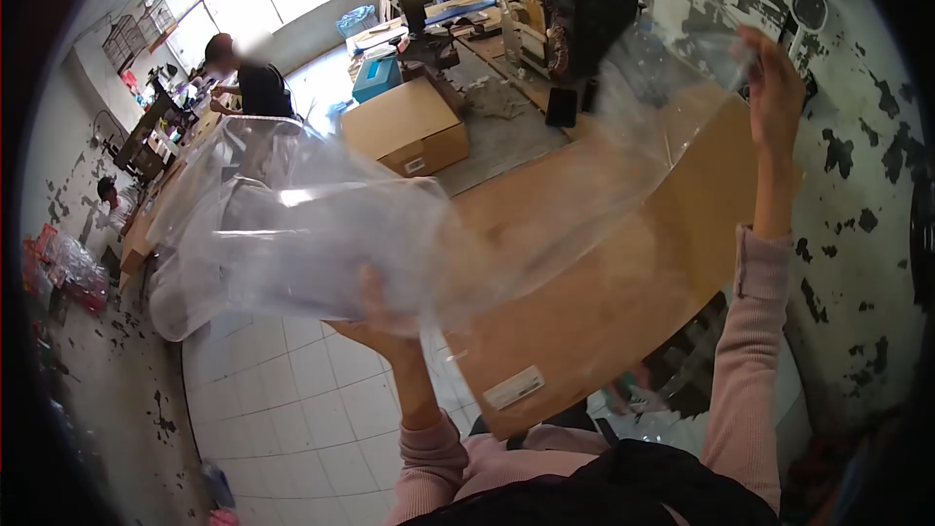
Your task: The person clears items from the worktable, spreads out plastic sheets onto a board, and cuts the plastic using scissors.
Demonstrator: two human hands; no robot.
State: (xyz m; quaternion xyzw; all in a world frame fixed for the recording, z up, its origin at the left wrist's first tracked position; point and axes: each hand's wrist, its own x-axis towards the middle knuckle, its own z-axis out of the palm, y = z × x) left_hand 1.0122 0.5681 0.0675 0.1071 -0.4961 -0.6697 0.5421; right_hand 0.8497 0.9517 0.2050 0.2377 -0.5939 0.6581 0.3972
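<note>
Across mid-frame, holding clear plastic sheeting [331, 253] over a cardboard box [555, 351]. At lower centre, touching plastic with the left hand [392, 335]; cannot tell its finger closure. At upper right, gripping plastic's edge with the right hand [776, 88].

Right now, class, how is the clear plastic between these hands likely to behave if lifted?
The clear plastic is probably floppy, since it looks loose and wrinkled toward the right hand. It seems thin and likely light: the cardboard shows through it. Its glossy highlights suggest it could be slippery.
</note>
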